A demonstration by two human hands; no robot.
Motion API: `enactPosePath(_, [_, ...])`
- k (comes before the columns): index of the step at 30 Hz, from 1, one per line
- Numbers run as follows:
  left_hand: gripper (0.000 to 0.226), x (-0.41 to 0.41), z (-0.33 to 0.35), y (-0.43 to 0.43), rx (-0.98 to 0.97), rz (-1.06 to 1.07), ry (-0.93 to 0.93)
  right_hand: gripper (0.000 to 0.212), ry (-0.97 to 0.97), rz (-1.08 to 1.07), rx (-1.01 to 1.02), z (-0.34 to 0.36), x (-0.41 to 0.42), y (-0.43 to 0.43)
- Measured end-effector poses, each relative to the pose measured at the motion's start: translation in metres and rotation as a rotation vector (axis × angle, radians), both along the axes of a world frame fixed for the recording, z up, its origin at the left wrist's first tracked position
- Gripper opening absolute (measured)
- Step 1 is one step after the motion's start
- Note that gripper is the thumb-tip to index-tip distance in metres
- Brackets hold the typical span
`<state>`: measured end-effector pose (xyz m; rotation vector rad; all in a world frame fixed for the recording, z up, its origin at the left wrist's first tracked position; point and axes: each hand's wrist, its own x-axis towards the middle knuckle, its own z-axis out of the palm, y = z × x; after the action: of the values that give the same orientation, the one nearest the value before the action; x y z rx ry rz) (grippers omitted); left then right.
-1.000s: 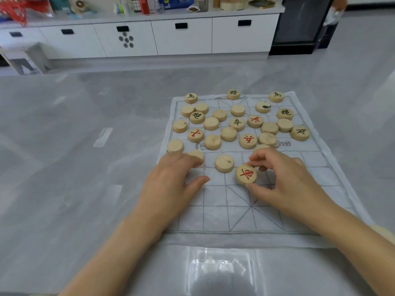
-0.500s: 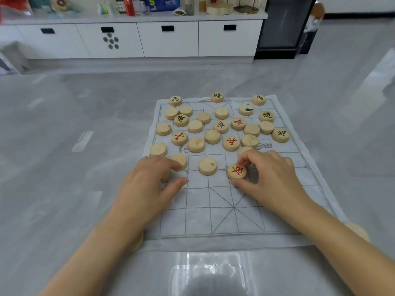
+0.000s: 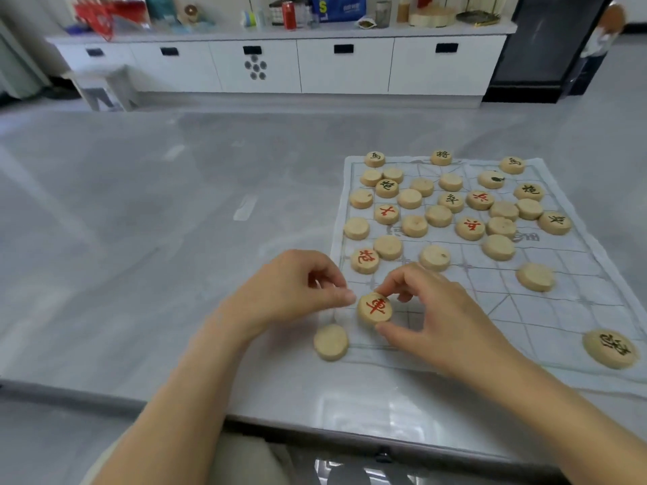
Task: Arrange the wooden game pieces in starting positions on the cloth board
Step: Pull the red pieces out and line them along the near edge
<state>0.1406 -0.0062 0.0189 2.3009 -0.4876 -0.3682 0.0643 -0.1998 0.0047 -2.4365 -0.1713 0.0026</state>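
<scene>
**Characters on the Pieces**

The nearest lettered piece (image 3: pixel 374 307) bears a red 車, and the left-edge piece (image 3: pixel 364 260) a red 炮. In the far row, the middle piece (image 3: pixel 441 157) reads 將 in black, with a black 馬 on the far-left piece (image 3: pixel 374 158) and the far-right piece (image 3: pixel 512 164). A blue bag (image 3: pixel 345 8) on the counter shows a large "S". The black character on the near-right piece (image 3: pixel 611 347) is too blurred to read.
</scene>
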Motion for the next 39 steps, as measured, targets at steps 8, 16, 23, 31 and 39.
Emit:
enactPosePath(8, [0.034, -0.027, -0.016, 0.018, 0.267, -0.21, -0.045, 0.031, 0.056, 0.043, -0.078, -0.012, -0.004, 0.024])
enactPosePath(16, [0.032, -0.016, -0.009, 0.053, 0.09, 0.012, -0.08, 0.04, 0.048, 0.098, -0.03, -0.012, -0.007, 0.039])
enactPosePath(23, [0.043, -0.019, -0.008, 0.036, -0.001, -0.024, -0.047, 0.051, 0.054, 0.102, -0.042, -0.015, -0.008, 0.034])
enactPosePath(31, [0.019, -0.025, -0.001, 0.009, -0.303, -0.016, 0.104, 0.047, -0.154, 0.003, 0.085, -0.005, -0.005, 0.026])
enactPosePath(39, [0.029, -0.025, 0.014, -0.013, -0.565, 0.051, 0.356, 0.048, -0.293, -0.022, 0.139, 0.002, -0.003, 0.016])
